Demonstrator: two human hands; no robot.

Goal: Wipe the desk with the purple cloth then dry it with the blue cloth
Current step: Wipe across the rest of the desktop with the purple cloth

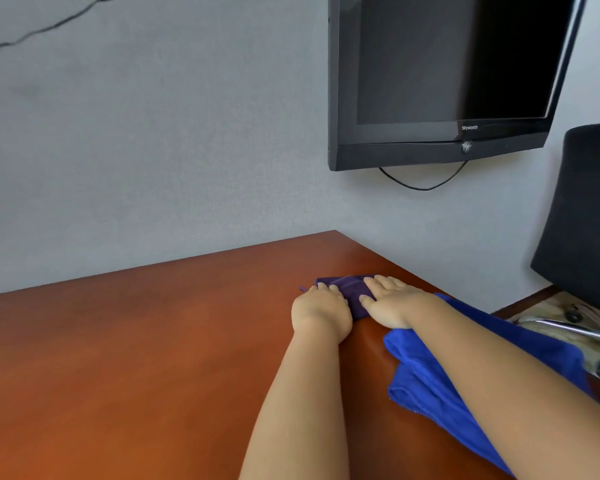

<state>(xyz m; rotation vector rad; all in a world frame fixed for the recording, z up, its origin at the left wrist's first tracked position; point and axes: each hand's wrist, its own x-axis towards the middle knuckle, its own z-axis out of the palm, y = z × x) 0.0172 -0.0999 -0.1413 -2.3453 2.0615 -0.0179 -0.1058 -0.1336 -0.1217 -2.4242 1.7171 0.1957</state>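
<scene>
At five o'clock a plush blue cloth [426,386] lies rumpled on the glossy reddish wood surface [136,358], under the right forearm. Further out, toward one o'clock, the folded purple cloth [349,289] is pressed flat by the right hand [392,299], fingers straight, while the left hand [321,311] curls on its left edge.

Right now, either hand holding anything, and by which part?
Both hands lie on the purple cloth: left hand at its left edge, right hand flat on its right side. Blue cloth unheld.
</scene>
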